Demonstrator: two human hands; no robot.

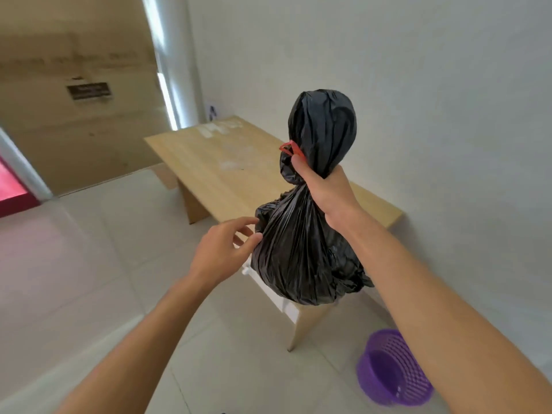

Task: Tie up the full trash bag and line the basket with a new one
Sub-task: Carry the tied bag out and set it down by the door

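A person's two bare forearms reach forward over a pale tiled floor. On the left, the left hand is spread loosely open, holding nothing, its fingertips just touching the side of a black trash bag. In the middle, the bag hangs in the air in front of a light wooden worktop, its lower part bulging with contents and its twisted neck rising into a puffed top. A red drawstring pokes out at the neck. The right hand is closed in a firm grip around that neck, thumb pressed beside the red loop, carrying the bag's weight. On the far right, low on the floor, the purple basket stands empty and unlined, well apart from the bag.

The step in hand looks like tying off the neck. To do it well, the right grip should keep the twist tight while the left hand steadies the bag's body, then takes the drawstring so the knot cinches below the puffed top.
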